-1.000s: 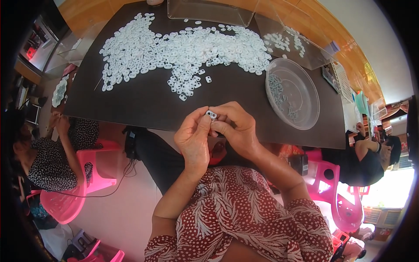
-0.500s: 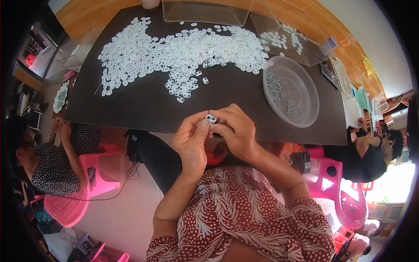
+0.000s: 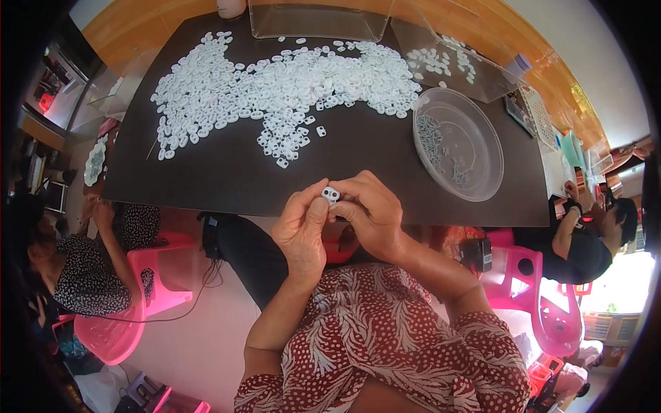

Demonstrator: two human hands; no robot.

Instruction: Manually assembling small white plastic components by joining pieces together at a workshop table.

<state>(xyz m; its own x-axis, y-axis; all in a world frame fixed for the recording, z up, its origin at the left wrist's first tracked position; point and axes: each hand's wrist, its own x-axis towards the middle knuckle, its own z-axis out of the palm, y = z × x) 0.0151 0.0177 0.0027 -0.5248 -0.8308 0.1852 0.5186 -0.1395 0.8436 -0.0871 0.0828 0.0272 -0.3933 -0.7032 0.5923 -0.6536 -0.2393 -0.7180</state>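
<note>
Just past the near edge of the dark table [image 3: 213, 180], I hold a small white two-holed plastic cord lock [image 3: 330, 195] between both hands. My left hand [image 3: 301, 230] is closed, its thumb and fingertips pinching the piece from the left. From the right, my right hand [image 3: 375, 210] is closed on it too, index finger along the top and thumb below. My fingers cover its underside. Beyond lies a broad heap of white oval pieces [image 3: 296, 82], with a smaller cluster of two-holed pieces [image 3: 281, 139] nearer me. One two-holed piece [image 3: 321, 131] lies apart.
A round clear tray [image 3: 480, 131] at right holds small grey springs [image 3: 431, 141]. Clear boxes [image 3: 317, 34] stand at the back; the right one contains white pieces [image 3: 430, 60]. A phone [image 3: 518, 113] lies at the right edge. People on pink chairs [image 3: 162, 275] sit on both sides.
The white cord lock has turned slightly in my fingers and its two holes now face up more plainly. Both hands keep their pinch in nearly the same place. The whole view has shifted a little.
</note>
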